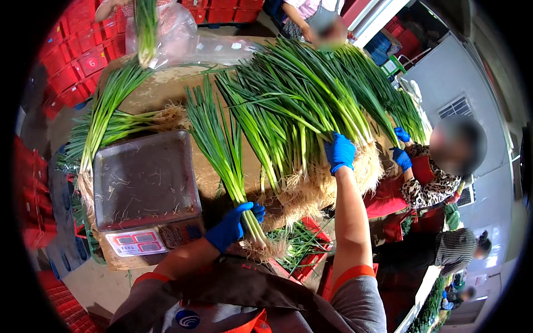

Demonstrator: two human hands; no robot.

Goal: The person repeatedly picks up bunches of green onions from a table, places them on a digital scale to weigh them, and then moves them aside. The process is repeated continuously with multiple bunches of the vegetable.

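Observation:
My left hand (235, 222), in a blue glove, is closed around the white stems of a bunch of green onions (227, 166), just above their roots; the leaves point away from me. My right hand (340, 153), also blue-gloved, reaches into the large pile of green onions (291, 100) and touches stems near the root end; its fingertips are partly hidden, so its grip cannot be told. Left of the held bunch stands a weighing scale (145, 179) with a metal tray holding loose root bits. More green onions (108, 104) lie beyond and left of the scale.
A red crate (310, 266) with green leaves stands below the table's near edge. Stacked red crates (79, 66) rise at the far left. A co-worker's gloved hands (402, 147) handle onions at the right. Two people stand across the table (166, 83), one beside a hanging bunch.

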